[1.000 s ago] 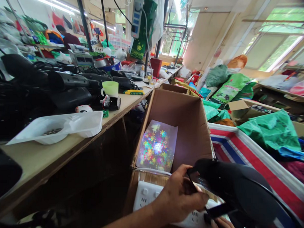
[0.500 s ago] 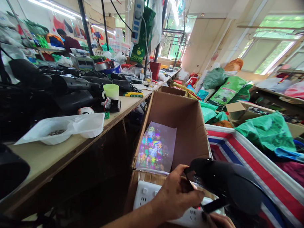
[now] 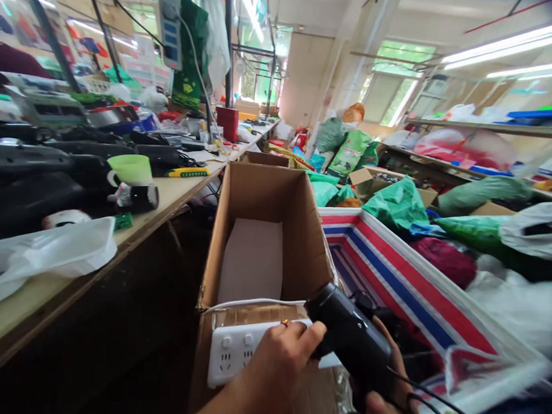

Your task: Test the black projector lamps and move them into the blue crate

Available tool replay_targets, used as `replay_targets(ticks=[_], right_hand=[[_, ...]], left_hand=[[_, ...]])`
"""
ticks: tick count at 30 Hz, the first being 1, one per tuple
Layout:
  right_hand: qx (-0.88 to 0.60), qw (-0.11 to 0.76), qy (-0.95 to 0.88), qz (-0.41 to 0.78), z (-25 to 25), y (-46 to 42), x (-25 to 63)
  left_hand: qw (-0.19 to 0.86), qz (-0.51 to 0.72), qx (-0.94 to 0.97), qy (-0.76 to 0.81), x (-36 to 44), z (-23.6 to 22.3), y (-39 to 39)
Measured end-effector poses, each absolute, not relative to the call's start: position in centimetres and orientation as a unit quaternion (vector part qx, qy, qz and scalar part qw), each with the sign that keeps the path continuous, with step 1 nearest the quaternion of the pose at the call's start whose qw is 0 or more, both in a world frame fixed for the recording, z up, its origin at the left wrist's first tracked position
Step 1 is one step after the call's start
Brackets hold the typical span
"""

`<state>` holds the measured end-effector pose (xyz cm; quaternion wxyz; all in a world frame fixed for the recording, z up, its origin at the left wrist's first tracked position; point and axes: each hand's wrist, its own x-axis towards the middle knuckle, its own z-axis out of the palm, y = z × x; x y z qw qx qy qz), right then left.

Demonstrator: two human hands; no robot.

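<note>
Workshop counter (image 3: 180, 195) at left, cardboard box (image 3: 262, 201) below center: the left hand (image 3: 272, 367) lies closed over the white power strip (image 3: 233, 353) on the box's near edge, apparently steadying it, while the right hand (image 3: 393, 372) grips a black hair dryer (image 3: 350, 340) with its nozzle toward the strip.

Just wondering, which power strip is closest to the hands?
The white rectangular plastic power strip under the left hand, not the blue-and-white power strip hanging overhead.

Two hands (image 3: 270, 370) (image 3: 388, 363), one black hair dryer (image 3: 350, 337), one white power strip (image 3: 233, 356), one cardboard box (image 3: 263, 231).
</note>
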<state>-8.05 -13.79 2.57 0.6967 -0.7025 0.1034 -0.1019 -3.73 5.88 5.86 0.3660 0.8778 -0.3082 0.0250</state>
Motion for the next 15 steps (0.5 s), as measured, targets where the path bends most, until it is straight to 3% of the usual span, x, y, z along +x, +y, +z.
replay_targets(ticks=[5, 9, 15], right_hand=[[-0.697, 0.7, 0.144, -0.062, 1.1, -14.6, -9.6], [-0.618, 0.769, 0.152, -0.058, -0.3, -14.8, -10.3], [-0.553, 0.825, 0.11, -0.036, -0.1, -14.4, -11.3]], left_hand=[[0.238, 0.14, 0.874, -0.4, -5.0, 5.5, 5.0], [0.292, 0.252, 0.842, -0.377, -5.7, 5.4, 4.4], [0.396, 0.31, 0.792, -0.345, -5.7, 5.7, 3.7]])
